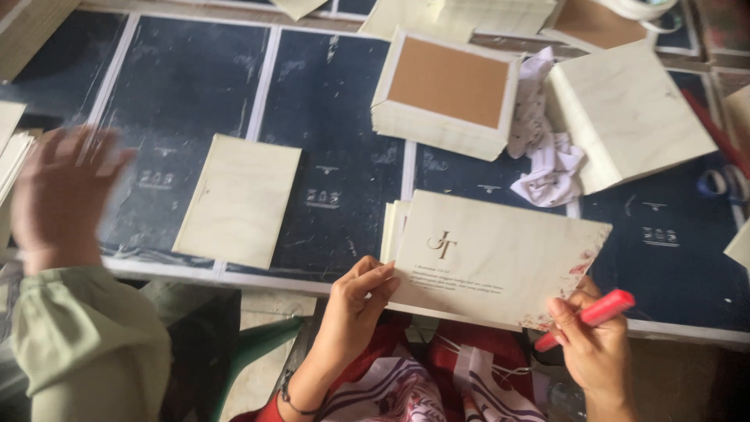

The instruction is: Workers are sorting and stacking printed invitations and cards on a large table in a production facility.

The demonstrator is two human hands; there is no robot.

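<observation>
2 hands hold things near the bottom edge. The left hand [355, 301] pinches the left end of a pale card [500, 258], with bent fingers [373, 283] lying on top of it. More pale sheets peek out just behind the card on its left side. The card is a wide shape, cream, with a gold mark near its upper left, small gold lines under that, and red flowers at its right corners. The right hand [595, 344] is closed around a red pen [594, 314], and the card's right bottom corner touches those fingers. The card sits over the near edge of the dark table [344, 156], which has white stripes and small grey marks on it. A plain cream sheet [238, 199] lies flat on the table to the left, well apart from the card. Behind the card stands a pale box [447, 92] with a brown top. A white cloth [543, 144] lies just beside it, touching a second pale box [629, 113] that is tilted. At the far left, another person's hand [58, 195] in a green sleeve [86, 344] is blurry, so I cannot tell what it holds. More pale boxes at the top are cut off.
</observation>
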